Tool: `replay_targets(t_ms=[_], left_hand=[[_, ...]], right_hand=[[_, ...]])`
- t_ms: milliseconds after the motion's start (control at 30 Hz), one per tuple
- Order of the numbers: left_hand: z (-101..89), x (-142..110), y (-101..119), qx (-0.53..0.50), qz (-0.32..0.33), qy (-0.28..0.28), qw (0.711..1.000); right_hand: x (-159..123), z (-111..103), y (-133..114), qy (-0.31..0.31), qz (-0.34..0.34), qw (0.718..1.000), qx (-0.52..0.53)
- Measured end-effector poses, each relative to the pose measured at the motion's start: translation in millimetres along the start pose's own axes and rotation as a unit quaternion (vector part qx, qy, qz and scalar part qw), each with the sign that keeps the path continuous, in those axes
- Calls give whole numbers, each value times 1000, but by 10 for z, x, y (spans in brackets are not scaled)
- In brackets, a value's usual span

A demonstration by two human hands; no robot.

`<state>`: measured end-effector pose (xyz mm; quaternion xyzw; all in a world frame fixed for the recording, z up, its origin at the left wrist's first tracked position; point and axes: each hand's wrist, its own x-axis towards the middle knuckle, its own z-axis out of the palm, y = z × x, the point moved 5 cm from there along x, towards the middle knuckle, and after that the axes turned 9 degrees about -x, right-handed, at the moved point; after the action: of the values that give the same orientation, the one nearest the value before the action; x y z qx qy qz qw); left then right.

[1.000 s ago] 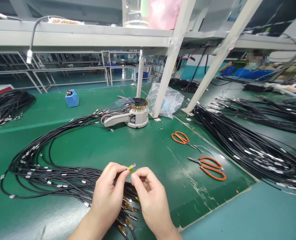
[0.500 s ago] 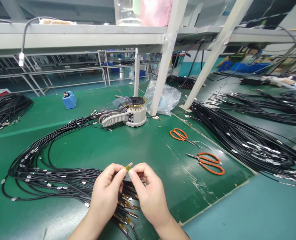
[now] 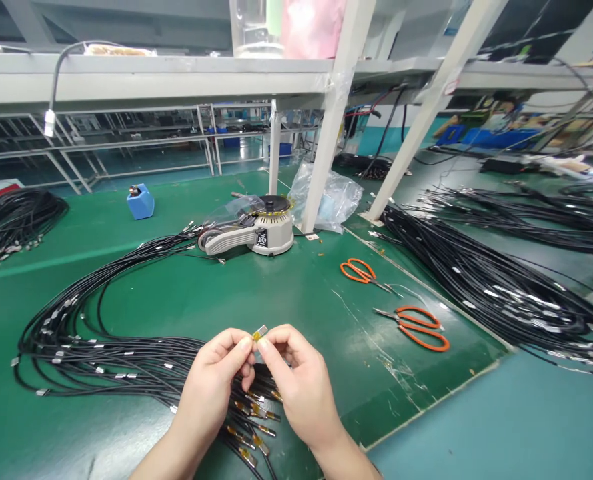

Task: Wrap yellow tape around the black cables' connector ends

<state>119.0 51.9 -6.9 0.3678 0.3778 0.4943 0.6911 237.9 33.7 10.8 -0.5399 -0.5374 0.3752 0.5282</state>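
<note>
Between my two hands is a small metal cable connector [image 3: 261,332] with yellow tape round its base. My left hand [image 3: 216,387] pinches it from the left, thumb against fingertips. From the other side my right hand [image 3: 301,387] closes thumb and fingers on the taped part. The cable behind the connector is mostly hidden by my hands. Under and between them lie several black cable ends [image 3: 251,433] with metal connectors and amber tape. These belong to a long bundle of black cables [image 3: 141,353] with white labels, curving away to the left.
A round grey tape dispenser [image 3: 272,233] stands behind my hands. Two orange-handled scissors [image 3: 421,327] lie to the right. Beyond them is another black cable bundle [image 3: 476,280]. A blue holder [image 3: 141,202] sits at the back left. A white post [image 3: 329,127] rises from the green bench.
The connector has turned a little between my fingers, so its flat metal face shows more. Both hands stay in nearly the same place. The view has tilted slightly.
</note>
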Motion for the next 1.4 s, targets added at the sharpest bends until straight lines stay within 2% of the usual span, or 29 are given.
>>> replay_targets(t_ms=[200,333,500,600,733,867,1033,1167,1300,1400], left_hand=[[36,3,7,-11,-23,-48,999],[48,23,24,-1,-43,-99,994],[42,28,40,-13,-79,-141,987],[37,18,47,-8,-89,-158,983],[15,10,27,-9,-118,-184,976],[15,12,-1,-1,-155,-211,965],[81,30,26,-6,-153,-199,968],[117,26,15,-7,-154,-184,971],[140,31,21,22,-132,-177,975],[145,66,40,85,-104,-152,979]], right_hand=[[17,-16,-10,-14,8,999,29],[14,-14,7,-37,9,998,48],[-17,40,57,-82,57,987,127],[-30,61,96,-81,80,977,180],[-29,108,108,-114,57,966,227],[14,46,73,-108,-22,979,171],[87,-105,72,-116,-55,988,91],[108,-194,40,-97,-101,989,39],[105,-228,-22,-61,-154,986,-26],[124,-257,-21,-42,-141,988,-42]])
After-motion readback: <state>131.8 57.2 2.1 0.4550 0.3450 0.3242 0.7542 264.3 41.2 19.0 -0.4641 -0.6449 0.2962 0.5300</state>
